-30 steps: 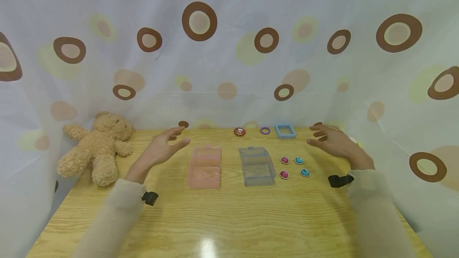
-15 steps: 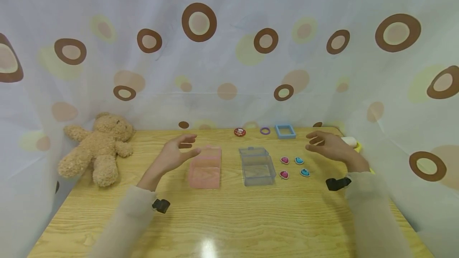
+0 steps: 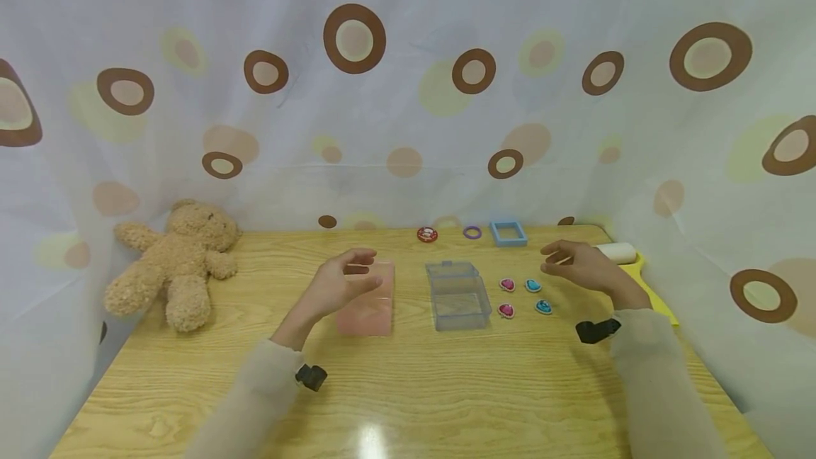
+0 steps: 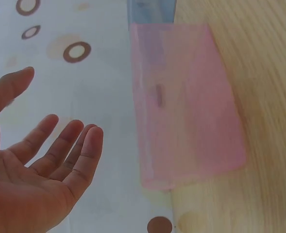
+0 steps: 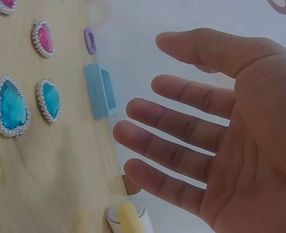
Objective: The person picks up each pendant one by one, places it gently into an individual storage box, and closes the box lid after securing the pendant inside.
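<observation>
My left hand point(image 3: 338, 284) hovers over the left side of a pink see-through box point(image 3: 365, 317), fingers loosely bent and holding nothing. In the left wrist view the pink box point(image 4: 191, 107) is apart from the fingertips. To its right lies a clear bluish box point(image 3: 460, 307). Two pink gems point(image 3: 506, 285) and two blue gems point(image 3: 543, 307) with beaded silver rims lie right of that box. Held in the air to the right of the gems, my right hand point(image 3: 583, 265) has its fingers spread and grips nothing; the right wrist view shows the hand's palm point(image 5: 249, 145).
A teddy bear point(image 3: 181, 261) lies at the table's left back. Along the back edge are a red round disc point(image 3: 427, 234), a purple ring point(image 3: 472, 232) and a light blue square frame point(image 3: 508, 234). A white cylinder point(image 3: 617, 253) and a yellow object point(image 3: 647, 289) lie far right.
My left hand has moved right and slightly down, from beside the pink box to over its left part. The right hand has shifted slightly left and down, uncovering the white cylinder. The boxes stay put.
</observation>
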`<move>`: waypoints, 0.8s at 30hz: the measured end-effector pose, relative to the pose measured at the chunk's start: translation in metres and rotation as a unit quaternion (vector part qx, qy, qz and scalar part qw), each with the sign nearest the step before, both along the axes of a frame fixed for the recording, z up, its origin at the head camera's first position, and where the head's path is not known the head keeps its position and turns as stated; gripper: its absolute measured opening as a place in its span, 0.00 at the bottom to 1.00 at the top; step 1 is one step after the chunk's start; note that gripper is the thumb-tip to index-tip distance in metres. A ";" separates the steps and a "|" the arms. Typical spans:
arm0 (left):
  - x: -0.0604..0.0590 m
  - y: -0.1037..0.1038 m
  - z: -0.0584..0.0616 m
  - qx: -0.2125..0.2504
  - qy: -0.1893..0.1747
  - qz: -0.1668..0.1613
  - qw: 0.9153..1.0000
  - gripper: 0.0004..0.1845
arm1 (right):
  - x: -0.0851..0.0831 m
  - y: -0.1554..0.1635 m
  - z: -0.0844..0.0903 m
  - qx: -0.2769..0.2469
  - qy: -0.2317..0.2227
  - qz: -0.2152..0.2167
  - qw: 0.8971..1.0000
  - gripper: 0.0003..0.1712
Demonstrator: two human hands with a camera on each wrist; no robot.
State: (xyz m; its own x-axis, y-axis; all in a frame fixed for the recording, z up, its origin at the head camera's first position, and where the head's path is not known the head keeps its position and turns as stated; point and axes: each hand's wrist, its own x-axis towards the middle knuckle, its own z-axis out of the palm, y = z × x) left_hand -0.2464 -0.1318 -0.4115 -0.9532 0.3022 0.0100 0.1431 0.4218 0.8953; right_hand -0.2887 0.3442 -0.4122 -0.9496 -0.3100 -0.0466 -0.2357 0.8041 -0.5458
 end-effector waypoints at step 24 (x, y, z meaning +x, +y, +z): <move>0.012 0.071 -0.026 0.037 0.003 -0.015 0.999 0.29 | -0.016 0.009 -0.042 -0.027 -0.025 0.005 0.999 0.26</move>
